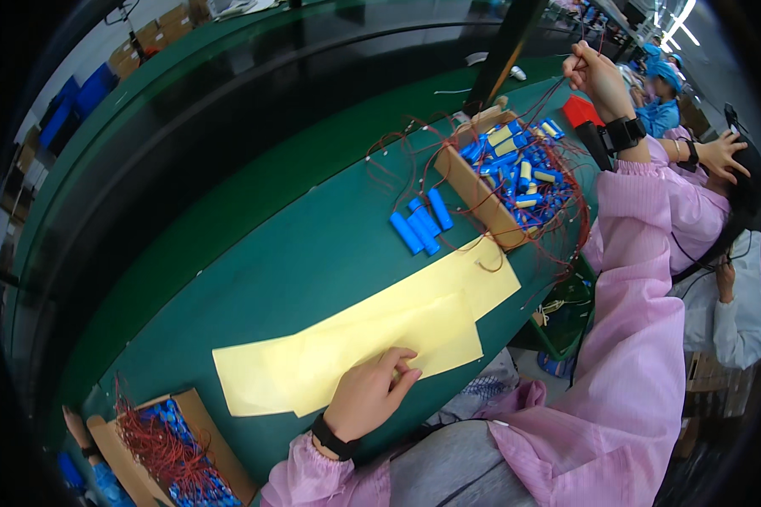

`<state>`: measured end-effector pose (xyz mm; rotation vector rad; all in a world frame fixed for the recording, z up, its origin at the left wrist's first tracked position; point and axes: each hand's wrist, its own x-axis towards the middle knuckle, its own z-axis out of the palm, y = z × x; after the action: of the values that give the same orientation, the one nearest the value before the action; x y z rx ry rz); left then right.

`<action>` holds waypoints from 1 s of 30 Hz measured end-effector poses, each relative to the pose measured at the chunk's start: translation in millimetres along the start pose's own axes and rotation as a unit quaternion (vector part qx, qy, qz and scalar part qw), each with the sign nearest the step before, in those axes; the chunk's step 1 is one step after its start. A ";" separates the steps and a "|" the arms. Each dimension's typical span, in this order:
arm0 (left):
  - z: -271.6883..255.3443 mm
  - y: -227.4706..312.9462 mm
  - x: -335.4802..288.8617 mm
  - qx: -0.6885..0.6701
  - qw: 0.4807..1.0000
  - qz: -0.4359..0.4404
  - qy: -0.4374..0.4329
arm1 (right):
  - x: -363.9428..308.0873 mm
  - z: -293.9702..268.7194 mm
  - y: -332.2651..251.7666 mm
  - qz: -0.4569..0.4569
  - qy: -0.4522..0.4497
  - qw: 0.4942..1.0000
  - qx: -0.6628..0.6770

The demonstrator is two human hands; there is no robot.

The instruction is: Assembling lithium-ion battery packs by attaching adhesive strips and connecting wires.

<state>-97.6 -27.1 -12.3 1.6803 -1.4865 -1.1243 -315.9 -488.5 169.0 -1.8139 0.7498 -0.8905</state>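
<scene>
The right hand (596,72) was raised above the far right of the green desk (254,304), its grip pinched together on thin dark red wires (543,101) that ran down to an open cardboard box (479,196) heaped with blue and yellow cylinders. The left hand (368,393) rested on overlapping pale yellow sheets (338,355) near the desk's front edge, its grip loosely curled, thumb and forefinger slightly apart. Loose blue cylinders (440,209) lay between the sheets and the box; a second box (114,448), full of wired blue cylinders, stood at lower left.
</scene>
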 end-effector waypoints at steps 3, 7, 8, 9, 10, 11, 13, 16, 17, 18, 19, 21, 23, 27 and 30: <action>1.2 -5.7 0.4 0.003 1.000 0.012 0.016 | 3.1 10.4 34.4 0.070 0.059 0.996 0.004; -0.5 -7.6 0.6 -0.007 1.000 0.017 0.021 | -17.1 31.9 47.9 0.137 0.082 0.985 -0.061; -0.6 -7.5 0.9 -0.010 1.000 0.023 0.018 | -25.7 27.0 45.8 0.166 0.075 0.971 -0.158; -0.5 -7.6 1.6 -0.012 0.999 0.031 0.014 | -51.5 47.1 12.4 0.176 0.050 0.929 -0.322; -0.1 -6.2 2.3 -0.012 0.999 0.032 0.014 | -55.3 18.5 33.3 0.141 0.026 0.872 -0.468; 1.0 -6.8 2.3 -0.006 1.000 0.023 0.014 | -86.8 53.0 17.3 0.071 0.058 0.800 -0.594; 3.6 -10.3 5.1 0.001 1.000 0.026 0.004 | -153.1 128.9 -10.4 -0.065 0.086 0.854 -0.509; 2.2 -8.4 -3.3 -0.010 1.000 0.008 0.005 | -223.6 205.6 -10.2 -0.069 -0.219 0.923 -0.308; 2.1 -4.1 -1.8 -0.003 1.000 -0.003 0.002 | -248.6 217.4 9.7 -0.098 -0.223 0.927 -0.286; 2.2 -1.6 -0.9 0.007 1.000 -0.018 0.001 | -261.3 227.2 24.3 -0.127 -0.208 0.922 -0.302; 3.3 -0.7 -0.2 0.013 1.000 -0.005 -0.012 | -269.9 233.3 31.2 -0.158 -0.194 0.915 -0.316; 5.7 -4.2 1.0 -0.003 1.000 -0.018 0.008 | -281.2 238.2 33.8 -0.138 -0.185 0.916 -0.327; 6.3 -0.4 3.6 0.007 1.000 -0.016 -0.002 | -289.6 239.1 36.8 -0.118 -0.176 0.917 -0.338; 6.9 10.8 3.9 0.002 1.000 0.024 0.019 | -301.4 232.7 46.1 -0.107 -0.169 0.943 -0.266; 5.2 9.3 -1.2 -0.067 0.995 0.036 0.061 | -294.4 201.7 24.2 -0.100 -0.066 0.976 -0.180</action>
<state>-106.5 -27.2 -6.3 1.5616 -1.3549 -1.0408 -312.4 -165.5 15.3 -2.2787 0.6848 -0.7885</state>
